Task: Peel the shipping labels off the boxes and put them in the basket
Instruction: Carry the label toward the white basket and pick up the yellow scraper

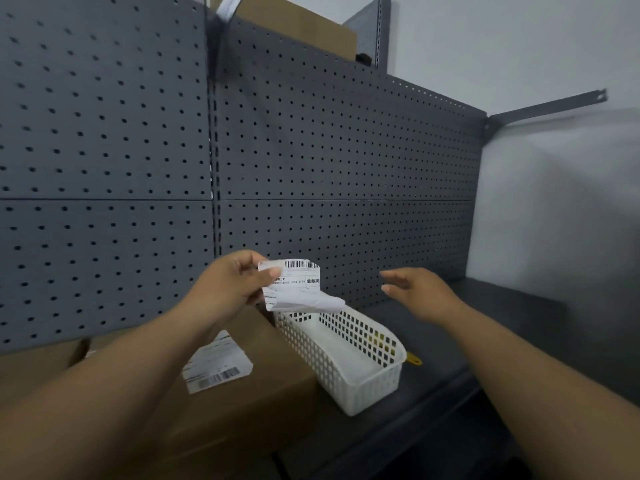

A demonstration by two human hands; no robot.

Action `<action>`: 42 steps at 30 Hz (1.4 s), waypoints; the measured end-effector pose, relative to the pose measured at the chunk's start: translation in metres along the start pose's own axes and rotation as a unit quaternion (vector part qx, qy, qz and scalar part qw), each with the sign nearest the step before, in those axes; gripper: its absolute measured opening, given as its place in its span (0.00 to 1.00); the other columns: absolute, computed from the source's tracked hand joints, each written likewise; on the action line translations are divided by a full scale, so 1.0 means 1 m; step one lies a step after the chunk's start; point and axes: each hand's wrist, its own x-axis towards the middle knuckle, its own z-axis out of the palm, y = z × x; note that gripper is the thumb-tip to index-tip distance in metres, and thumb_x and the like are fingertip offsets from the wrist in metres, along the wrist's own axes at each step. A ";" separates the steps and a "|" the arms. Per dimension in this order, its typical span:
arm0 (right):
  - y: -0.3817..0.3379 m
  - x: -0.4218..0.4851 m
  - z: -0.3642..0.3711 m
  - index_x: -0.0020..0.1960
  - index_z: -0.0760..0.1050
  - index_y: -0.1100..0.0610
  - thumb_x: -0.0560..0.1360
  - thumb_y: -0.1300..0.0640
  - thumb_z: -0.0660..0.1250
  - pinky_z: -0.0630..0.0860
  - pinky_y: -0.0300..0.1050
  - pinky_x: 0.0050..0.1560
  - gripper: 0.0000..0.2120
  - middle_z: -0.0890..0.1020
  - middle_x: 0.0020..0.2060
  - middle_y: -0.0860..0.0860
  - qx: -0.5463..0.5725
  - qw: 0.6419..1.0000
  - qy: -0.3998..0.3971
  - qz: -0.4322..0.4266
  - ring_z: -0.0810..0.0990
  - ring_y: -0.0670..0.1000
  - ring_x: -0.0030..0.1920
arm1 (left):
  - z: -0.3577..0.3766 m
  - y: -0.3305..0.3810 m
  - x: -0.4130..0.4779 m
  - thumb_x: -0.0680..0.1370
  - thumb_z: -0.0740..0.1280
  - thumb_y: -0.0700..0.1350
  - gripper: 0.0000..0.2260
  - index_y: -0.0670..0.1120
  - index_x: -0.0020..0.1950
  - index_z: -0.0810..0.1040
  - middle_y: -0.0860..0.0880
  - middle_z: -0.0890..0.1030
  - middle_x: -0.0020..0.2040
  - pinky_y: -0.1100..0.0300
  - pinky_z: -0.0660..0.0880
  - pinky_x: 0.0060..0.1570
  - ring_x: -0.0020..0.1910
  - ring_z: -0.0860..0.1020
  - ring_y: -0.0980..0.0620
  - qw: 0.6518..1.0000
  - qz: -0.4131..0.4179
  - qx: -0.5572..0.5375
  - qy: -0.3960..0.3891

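Left hand (235, 278) pinching 1 peeled label (294, 285) above basket (367, 379); right hand (419, 289) spread, empty. Best lowered inside before release, lest adhesive cling to fingers.

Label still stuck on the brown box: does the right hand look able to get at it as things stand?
Probably yes. The label lies face up on the box, and the right hand is empty and open. The left forearm crosses above part of it, and the basket stands between, so the hand would reach over both.

Basket (363, 386) open-topped; box (263, 368) crowds its left.
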 end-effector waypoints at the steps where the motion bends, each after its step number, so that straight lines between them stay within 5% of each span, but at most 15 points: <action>1: 0.010 0.005 0.001 0.69 0.69 0.52 0.77 0.52 0.63 0.68 0.46 0.66 0.20 0.74 0.67 0.50 -0.008 1.000 -0.008 0.003 0.72 0.51 0.67 | 0.005 -0.001 0.003 0.74 0.69 0.45 0.06 0.46 0.37 0.78 0.39 0.81 0.41 0.45 0.76 0.51 0.41 0.76 0.44 1.000 -0.006 0.002 0.004; 15: 0.103 0.049 0.048 0.70 0.67 0.53 0.77 0.52 0.64 0.68 0.48 0.67 0.22 0.70 0.70 0.52 -0.111 0.984 -0.130 0.054 0.70 0.53 0.68 | 0.056 -0.019 0.029 0.73 0.70 0.44 0.06 0.46 0.36 0.79 0.32 0.81 0.46 0.39 0.74 0.56 0.41 0.77 0.42 0.996 -0.035 0.041 0.068; 20: 0.114 0.050 0.059 0.70 0.66 0.54 0.76 0.46 0.64 0.70 0.48 0.65 0.26 0.70 0.69 0.53 -0.133 0.972 -0.178 0.081 0.71 0.54 0.66 | 0.069 -0.027 0.040 0.74 0.69 0.44 0.05 0.43 0.39 0.79 0.44 0.84 0.37 0.48 0.77 0.49 0.40 0.79 0.43 0.994 -0.035 0.063 0.077; 25: 0.116 0.048 0.067 0.68 0.70 0.57 0.72 0.42 0.67 0.73 0.48 0.62 0.29 0.74 0.66 0.54 -0.148 0.963 -0.205 0.093 0.74 0.54 0.62 | 0.075 -0.029 0.047 0.74 0.69 0.43 0.06 0.40 0.43 0.79 0.38 0.84 0.40 0.46 0.75 0.49 0.41 0.77 0.41 0.993 -0.046 0.067 0.080; 33: 0.124 0.049 0.061 0.70 0.67 0.59 0.76 0.51 0.66 0.71 0.49 0.65 0.25 0.73 0.66 0.56 -0.164 0.962 -0.203 0.082 0.73 0.56 0.64 | 0.076 -0.031 0.048 0.74 0.68 0.41 0.06 0.39 0.43 0.78 0.46 0.84 0.32 0.67 0.78 0.30 0.28 0.81 0.55 0.993 -0.058 0.056 0.091; 35: 0.125 0.051 0.060 0.63 0.73 0.62 0.76 0.54 0.64 0.74 0.48 0.60 0.18 0.77 0.60 0.58 -0.169 0.962 -0.202 0.077 0.76 0.57 0.58 | 0.074 -0.031 0.048 0.74 0.68 0.41 0.06 0.38 0.43 0.78 0.46 0.84 0.33 0.69 0.77 0.27 0.28 0.81 0.56 0.991 -0.062 0.059 0.098; 37: 0.128 0.053 0.063 0.43 0.74 0.62 0.76 0.57 0.63 0.76 0.46 0.44 0.08 0.77 0.42 0.57 -0.179 0.964 -0.184 0.075 0.76 0.54 0.41 | 0.072 -0.031 0.047 0.74 0.68 0.41 0.06 0.38 0.44 0.78 0.48 0.85 0.33 0.70 0.76 0.27 0.28 0.82 0.57 0.991 -0.065 0.063 0.099; 39: 0.130 0.053 0.065 0.33 0.64 0.57 0.75 0.59 0.63 0.68 0.42 0.32 0.14 0.68 0.32 0.53 -0.188 0.964 -0.170 0.083 0.67 0.50 0.31 | 0.069 -0.031 0.047 0.74 0.68 0.42 0.07 0.37 0.45 0.78 0.49 0.85 0.32 0.70 0.76 0.27 0.28 0.82 0.57 0.990 -0.068 0.068 0.099; 42: 0.133 0.053 0.066 0.31 0.61 0.56 0.74 0.60 0.64 0.66 0.41 0.29 0.16 0.66 0.31 0.51 -0.204 0.960 -0.174 0.077 0.65 0.48 0.29 | 0.067 -0.030 0.046 0.74 0.68 0.42 0.07 0.37 0.46 0.78 0.50 0.85 0.33 0.71 0.76 0.27 0.28 0.81 0.58 0.990 -0.068 0.073 0.104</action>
